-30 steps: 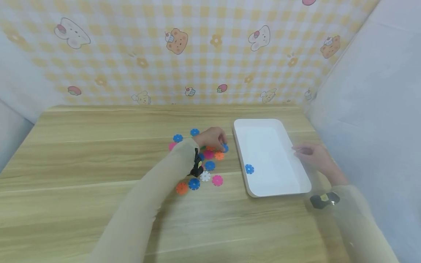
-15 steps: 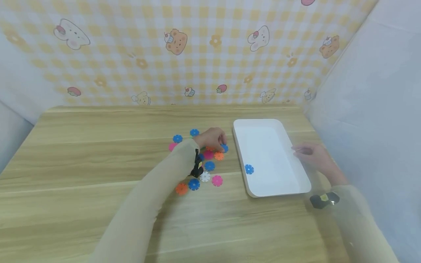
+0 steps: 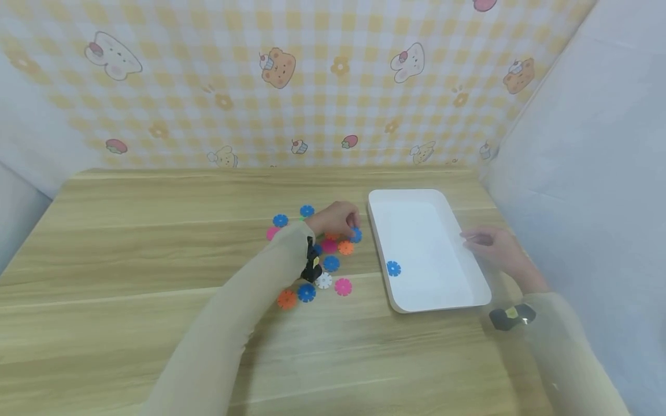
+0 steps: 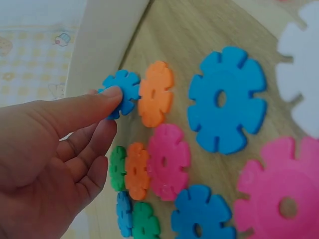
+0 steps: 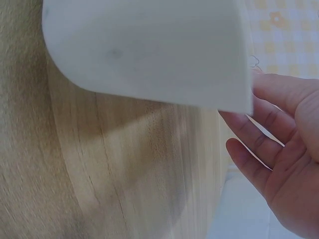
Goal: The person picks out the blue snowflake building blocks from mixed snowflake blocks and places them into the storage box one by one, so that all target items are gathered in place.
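My left hand [image 3: 334,219] pinches a blue notched plastic disc [image 4: 128,88] between thumb and fingers, low over the table just left of the white tray [image 3: 424,242]. Close by lie an orange disc [image 4: 156,94], a pink disc [image 4: 168,162] and a larger-looking blue disc [image 4: 228,99]. My right hand [image 3: 494,251] grips the tray's right rim, thumb at the top edge and fingers at the outer side, as the right wrist view shows. Inside the tray, near its left wall, is a single blue disc [image 3: 393,268]. The left forearm hides part of the pile.
Several more discs spread over the wooden table [image 3: 130,242], among them a white one [image 3: 324,281], a pink one [image 3: 343,287] and an orange one [image 3: 287,300]. A checked cloth [image 3: 224,52] hangs behind the table, and a pale cloth [image 3: 598,144] bounds the right side.
Both hands, the tray and the discs keep their places; the head view has only shifted very slightly.
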`<action>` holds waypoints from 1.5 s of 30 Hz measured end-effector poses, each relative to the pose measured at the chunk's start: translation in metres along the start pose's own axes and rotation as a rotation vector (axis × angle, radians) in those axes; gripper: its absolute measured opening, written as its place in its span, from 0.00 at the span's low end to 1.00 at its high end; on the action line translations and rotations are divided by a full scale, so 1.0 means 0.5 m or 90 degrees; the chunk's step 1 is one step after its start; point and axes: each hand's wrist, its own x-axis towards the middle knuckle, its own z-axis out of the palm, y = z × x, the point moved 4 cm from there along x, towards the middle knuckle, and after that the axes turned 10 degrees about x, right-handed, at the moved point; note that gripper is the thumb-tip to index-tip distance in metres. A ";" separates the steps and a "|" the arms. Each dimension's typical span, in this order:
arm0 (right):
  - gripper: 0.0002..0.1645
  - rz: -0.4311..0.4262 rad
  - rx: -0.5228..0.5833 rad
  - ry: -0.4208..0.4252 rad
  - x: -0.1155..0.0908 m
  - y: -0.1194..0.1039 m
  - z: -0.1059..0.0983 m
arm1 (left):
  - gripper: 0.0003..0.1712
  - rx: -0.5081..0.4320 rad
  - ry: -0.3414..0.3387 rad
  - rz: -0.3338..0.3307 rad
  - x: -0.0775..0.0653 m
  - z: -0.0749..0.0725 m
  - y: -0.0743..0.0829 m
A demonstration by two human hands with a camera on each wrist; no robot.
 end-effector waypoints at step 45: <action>0.20 -0.003 -0.002 -0.007 0.000 -0.001 0.000 | 0.06 0.038 -0.076 0.116 0.087 0.030 0.154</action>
